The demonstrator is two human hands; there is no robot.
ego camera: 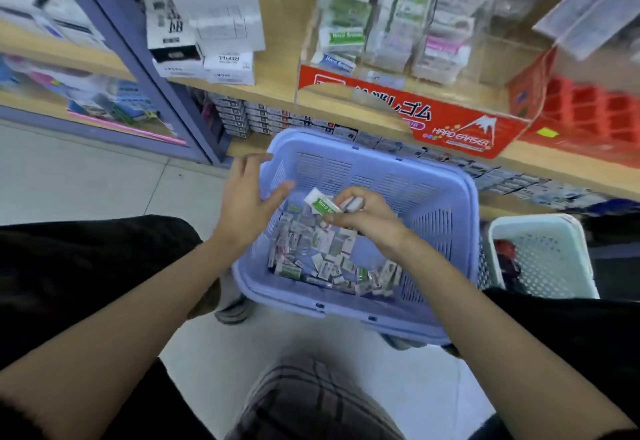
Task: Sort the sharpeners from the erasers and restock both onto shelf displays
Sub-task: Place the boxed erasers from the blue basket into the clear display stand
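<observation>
Green-label eraser [320, 204] pinched over the basket [433, 231]
Right hand [363, 218] curls round one end; long axis points at left hand [247, 204], fingers spread, just beside it at the left rim

My forearms bare. Loose black cloth at left [86, 266] and right [571, 335]. Dark grey plaid garment [311, 401] at middle. Grey shoe [232, 312].
</observation>
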